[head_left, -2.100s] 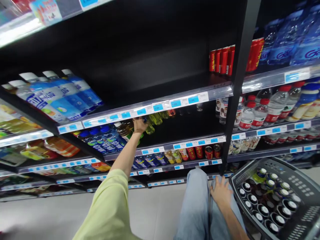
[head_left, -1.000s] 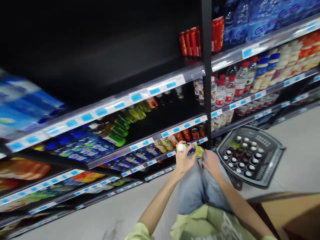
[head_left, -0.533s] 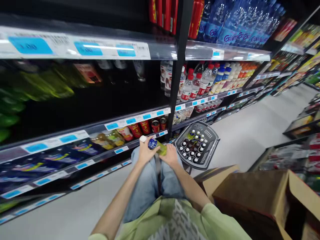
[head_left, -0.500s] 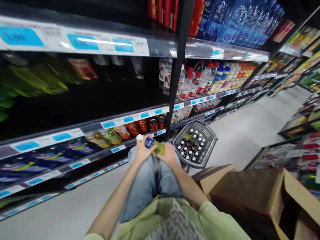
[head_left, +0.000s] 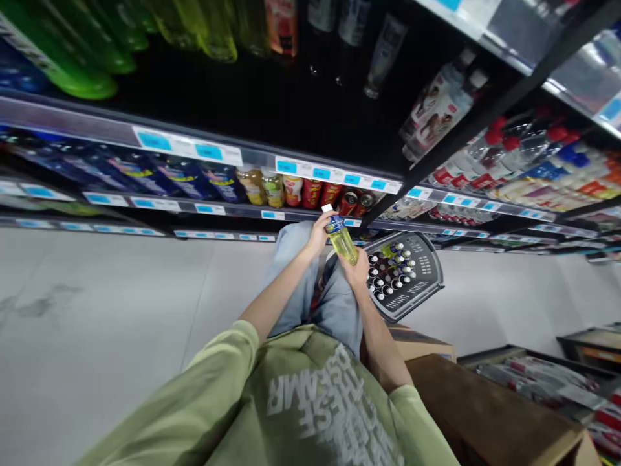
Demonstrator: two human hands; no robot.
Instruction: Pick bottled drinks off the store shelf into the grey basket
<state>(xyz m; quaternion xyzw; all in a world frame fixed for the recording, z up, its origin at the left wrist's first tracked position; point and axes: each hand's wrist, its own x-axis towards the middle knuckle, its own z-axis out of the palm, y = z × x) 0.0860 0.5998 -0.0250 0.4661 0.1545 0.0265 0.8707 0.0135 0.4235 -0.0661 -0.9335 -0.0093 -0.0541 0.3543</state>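
Note:
A small bottle (head_left: 341, 238) of yellow drink with a white cap and a blue label is held over my knees. My left hand (head_left: 319, 234) grips its upper part near the cap. My right hand (head_left: 358, 272) is closed round its lower end. Just to the right stands a dark grey basket (head_left: 423, 275) holding several white-capped bottles, one of them yellow like the one I hold. I sit low, facing black store shelves (head_left: 252, 158) stocked with drinks.
Shelves with blue price tags carry green and blue bottles at the left, red cans (head_left: 330, 193) in the middle, water bottles (head_left: 485, 162) at the right. A brown cardboard box (head_left: 485, 414) is beside my right arm. Pale grey floor (head_left: 121, 304) stretches to the left.
My left hand took a bottle from the middle shelf and brought it down to my lap, where my right hand joined it. The view has tilted down and rolled.

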